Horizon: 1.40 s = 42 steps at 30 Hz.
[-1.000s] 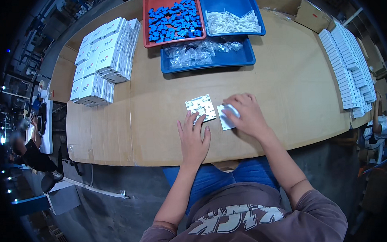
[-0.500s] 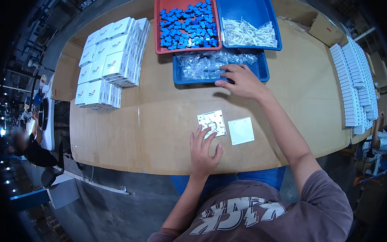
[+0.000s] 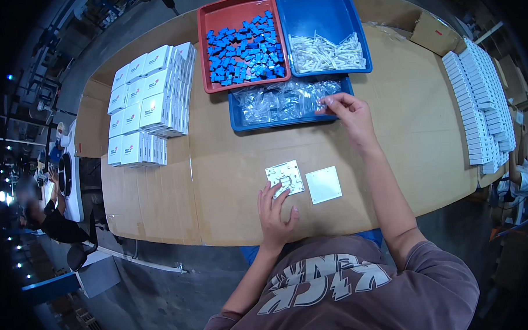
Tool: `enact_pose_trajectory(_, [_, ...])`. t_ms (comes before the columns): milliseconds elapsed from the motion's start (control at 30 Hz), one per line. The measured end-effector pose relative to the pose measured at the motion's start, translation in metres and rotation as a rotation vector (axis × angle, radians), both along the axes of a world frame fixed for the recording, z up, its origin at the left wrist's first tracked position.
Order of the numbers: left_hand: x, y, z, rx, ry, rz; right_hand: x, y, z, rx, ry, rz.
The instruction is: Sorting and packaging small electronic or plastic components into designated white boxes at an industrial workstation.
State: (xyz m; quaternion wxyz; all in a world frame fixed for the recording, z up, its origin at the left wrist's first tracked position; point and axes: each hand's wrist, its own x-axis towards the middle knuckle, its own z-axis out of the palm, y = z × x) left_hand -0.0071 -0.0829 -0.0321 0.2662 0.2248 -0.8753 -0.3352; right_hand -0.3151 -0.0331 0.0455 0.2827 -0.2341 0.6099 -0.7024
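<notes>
My left hand (image 3: 275,218) has its fingers spread, with the tips resting on the near edge of a square white plastic base (image 3: 285,177) with moulded parts inside. Just right of it lies a flat, square white cover plate (image 3: 324,185) with small holes near its corners. Over the right end of the shallow blue tray (image 3: 257,127), my right hand (image 3: 353,116) pinches what looks like a clear plastic bag, partly hidden by the fingers. The tray holds a heap of clear plastic bags (image 3: 273,103) with small contents I cannot make out.
Behind stand a red tray (image 3: 235,6) of blue pieces and a blue tray (image 3: 317,17) of thin white parts. White boxes (image 3: 143,108) are stacked at left, flat white units (image 3: 477,108) at right. Cardboard covers the table (image 3: 231,218). A co-worker (image 3: 59,216) sits far left.
My right hand has gone from reaching into the bags to a pinch at the tray's right end. The left hand stays at the white base. The whole view has shifted slightly.
</notes>
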Motion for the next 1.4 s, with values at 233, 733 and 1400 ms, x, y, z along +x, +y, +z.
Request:
enact_pose_trajectory(233, [-0.053, -0.009, 0.043, 0.721, 0.404, 0.087, 0.06, 0.026, -0.004, -0.029, -0.122, 0.062])
enact_pose_trajectory(733, [-0.092, -0.023, 0.058, 0.981, 0.391, 0.217, 0.077, 0.031, -0.011, 0.044, -0.246, 0.044])
enact_pose_trajectory(1400, [-0.091, -0.012, 0.054, 1.05, 0.382, 0.152, 0.097, 0.017, -0.03, 0.1, -0.219, 0.298])
